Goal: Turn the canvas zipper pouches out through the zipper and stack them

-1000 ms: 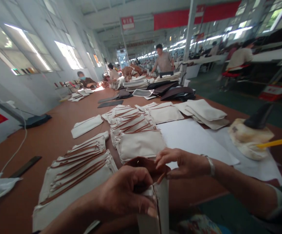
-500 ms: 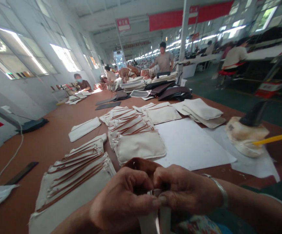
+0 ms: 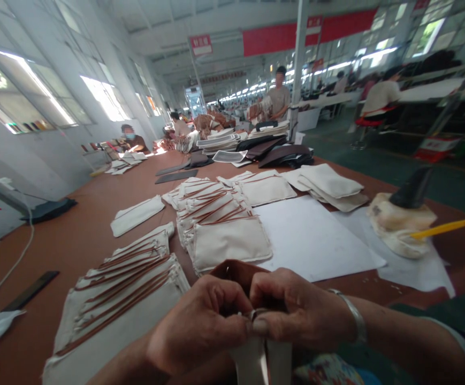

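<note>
My left hand (image 3: 206,321) and my right hand (image 3: 296,307) meet low in the middle of the view, thumbs and fingers pinched together. Between them they grip a white leather piece (image 3: 252,361), which hangs down below the thumbs with a dark slit along it. A brown leather part (image 3: 236,271) rises behind the fingers. Just what lies at the fingertips is mostly hidden. Left of my left hand lies a fanned row of white pouches (image 3: 107,321) with thin brown cords. Beyond my hands is another overlapping pile of white pouches (image 3: 232,243).
A white sheet (image 3: 316,238) lies right of the pile. A stained container (image 3: 401,219) with a black cone and a yellow stick stands at the right. White pieces (image 3: 332,182), dark pieces (image 3: 284,155) and a dark bar (image 3: 31,291) lie about. Co-workers sit and stand farther back.
My right hand's fingers have shifted slightly on the white leather piece, whose hanging halves now stand a little wider. The standing co-worker in the back has moved right, with a bundle in front.
</note>
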Motion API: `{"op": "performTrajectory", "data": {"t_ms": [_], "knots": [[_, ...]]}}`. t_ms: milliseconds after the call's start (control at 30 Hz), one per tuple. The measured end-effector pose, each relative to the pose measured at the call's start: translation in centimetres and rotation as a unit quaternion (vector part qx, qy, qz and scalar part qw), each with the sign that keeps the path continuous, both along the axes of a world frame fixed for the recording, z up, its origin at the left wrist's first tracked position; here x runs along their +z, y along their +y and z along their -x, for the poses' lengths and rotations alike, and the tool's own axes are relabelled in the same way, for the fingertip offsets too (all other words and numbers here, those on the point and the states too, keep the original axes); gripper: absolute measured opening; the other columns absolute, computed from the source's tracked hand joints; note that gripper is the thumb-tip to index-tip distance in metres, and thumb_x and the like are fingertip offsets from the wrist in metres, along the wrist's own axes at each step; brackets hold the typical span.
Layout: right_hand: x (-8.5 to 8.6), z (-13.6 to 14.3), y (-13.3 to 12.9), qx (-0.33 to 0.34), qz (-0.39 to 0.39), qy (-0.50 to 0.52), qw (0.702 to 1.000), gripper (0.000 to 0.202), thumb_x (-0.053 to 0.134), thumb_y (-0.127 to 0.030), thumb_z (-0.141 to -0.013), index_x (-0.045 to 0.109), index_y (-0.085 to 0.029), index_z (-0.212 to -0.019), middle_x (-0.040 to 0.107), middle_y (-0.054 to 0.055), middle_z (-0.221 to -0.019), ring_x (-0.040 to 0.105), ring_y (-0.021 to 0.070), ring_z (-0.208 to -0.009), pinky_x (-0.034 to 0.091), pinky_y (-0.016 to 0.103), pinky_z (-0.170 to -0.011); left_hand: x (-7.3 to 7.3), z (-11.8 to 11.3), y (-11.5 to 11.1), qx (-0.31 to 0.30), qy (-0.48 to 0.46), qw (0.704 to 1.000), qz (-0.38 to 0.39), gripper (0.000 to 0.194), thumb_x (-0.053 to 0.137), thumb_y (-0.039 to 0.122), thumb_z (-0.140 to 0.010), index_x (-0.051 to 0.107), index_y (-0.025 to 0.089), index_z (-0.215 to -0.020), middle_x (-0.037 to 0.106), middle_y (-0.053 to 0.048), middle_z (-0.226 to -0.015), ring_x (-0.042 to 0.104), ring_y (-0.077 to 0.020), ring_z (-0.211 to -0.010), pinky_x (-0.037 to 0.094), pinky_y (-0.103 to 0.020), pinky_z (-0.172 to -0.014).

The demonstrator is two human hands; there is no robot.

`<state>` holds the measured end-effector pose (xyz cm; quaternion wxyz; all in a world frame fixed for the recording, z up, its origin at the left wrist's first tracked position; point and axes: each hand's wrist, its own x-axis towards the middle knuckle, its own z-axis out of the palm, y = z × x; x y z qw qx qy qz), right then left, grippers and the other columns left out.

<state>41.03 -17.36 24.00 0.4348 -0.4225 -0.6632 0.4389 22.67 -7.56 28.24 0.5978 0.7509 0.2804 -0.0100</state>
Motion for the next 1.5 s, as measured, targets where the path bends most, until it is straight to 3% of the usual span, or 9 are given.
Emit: {"op": "performTrajectory", "data": {"t_ms": [133,400,667,900,1133,1267,1367,1433,1500], "knots": [[0.0,0.5,-0.1,-0.032,-0.016,-0.042,0.998,0.013,0.059,-0.022,-0.086,0.056,-0.013,-0.078,0.051,-0.003,-0.069,0.041,0.0076,-0.059,0.031,0.017,-0.049,0.0,0.0,-0.3,0.011,0.003,0.999,-0.03,0.021,0.063,0.031,-0.067,0.064,0.011,-0.071,0.049,0.002,-0.061,0.037,-0.0106,-0.057,0.027,-0.023,-0.052],[0.0,1.1,-0.8,-0.083,-0.007,-0.024,0.996,0.013,0.061,-0.023,-0.085,0.057,-0.014,-0.077,0.053,-0.002,-0.073,0.042,0.0076,-0.059,0.031,0.017,-0.047,0.1,-0.1,-1.3,0.044,0.031,0.995,-0.089,0.036,0.068,0.046,-0.071,0.065,0.01,-0.071,0.051,0.001,-0.061,0.04,-0.0109,-0.058,0.03,-0.021,-0.051],[-0.1,1.7,-1.1,-0.127,-0.007,0.011,0.992,0.002,0.059,-0.014,-0.079,0.06,-0.014,-0.08,0.054,-0.001,-0.071,0.045,0.0087,-0.059,0.034,0.018,-0.05,-1.4,-0.4,-1.7,0.083,-0.002,0.993,-0.079,0.021,0.059,0.026,-0.069,0.07,0.009,-0.068,0.054,0.0,-0.058,0.04,-0.0096,-0.054,0.031,-0.021,-0.049],[-0.5,1.0,-1.3,-0.062,-0.178,-0.006,0.982,0.01,0.053,-0.01,-0.083,0.06,-0.015,-0.087,0.055,0.0,-0.073,0.047,0.0099,-0.062,0.036,0.02,-0.054,-2.3,-0.3,-2.0,0.116,-0.024,0.993,-0.028,0.017,0.06,0.024,-0.064,0.07,0.01,-0.065,0.055,0.0,-0.056,0.042,-0.01,-0.052,0.03,-0.021,-0.048],[-1.8,-0.2,-1.5,-0.043,-0.335,-0.226,0.914,0.011,0.052,-0.016,-0.092,0.063,-0.016,-0.094,0.059,0.006,-0.078,0.051,0.0153,-0.069,0.04,0.026,-0.062,-2.8,-0.3,-2.5,0.187,-0.105,0.958,0.189,0.017,0.071,0.025,-0.056,0.064,0.011,-0.063,0.055,0.0,-0.052,0.042,-0.0095,-0.049,0.031,-0.022,-0.05],[-2.0,-0.1,-1.7,-0.03,-0.379,-0.24,0.893,0.013,0.047,-0.017,-0.094,0.06,-0.017,-0.098,0.062,0.007,-0.078,0.052,0.017,-0.07,0.041,0.029,-0.066,-2.6,-0.3,-2.1,0.15,-0.07,0.978,0.125,0.023,0.072,0.031,-0.056,0.06,0.012,-0.058,0.049,0.002,-0.05,0.035,-0.0073,-0.047,0.026,-0.021,-0.048],[-1.8,0.2,-2.4,-0.04,-0.304,-0.135,0.942,0.013,0.048,-0.021,-0.095,0.054,-0.017,-0.106,0.061,0.006,-0.085,0.052,0.0154,-0.072,0.042,0.026,-0.065,-2.6,0.1,-1.9,0.105,-0.055,0.992,0.038,0.024,0.069,0.034,-0.06,0.062,0.011,-0.06,0.05,0.001,-0.052,0.036,-0.0084,-0.049,0.025,-0.022,-0.047],[-1.4,0.3,-2.7,-0.069,-0.182,-0.049,0.98,0.017,0.043,-0.028,-0.1,0.053,-0.017,-0.108,0.058,0.004,-0.086,0.05,0.0132,-0.071,0.043,0.023,-0.063,-2.6,0.5,-1.8,0.088,-0.062,0.994,-0.006,0.024,0.066,0.035,-0.064,0.063,0.012,-0.063,0.051,-0.001,-0.055,0.038,-0.0096,-0.051,0.027,-0.022,-0.048],[-0.9,0.2,-2.6,-0.071,-0.065,0.002,0.995,0.028,0.037,-0.037,-0.105,0.055,-0.015,-0.1,0.053,0.002,-0.082,0.046,0.0112,-0.069,0.04,0.021,-0.06,-2.7,0.7,-1.9,0.088,-0.061,0.993,-0.04,0.023,0.063,0.034,-0.066,0.063,0.012,-0.064,0.051,-0.001,-0.056,0.039,-0.0105,-0.053,0.028,-0.023,-0.049]]}}
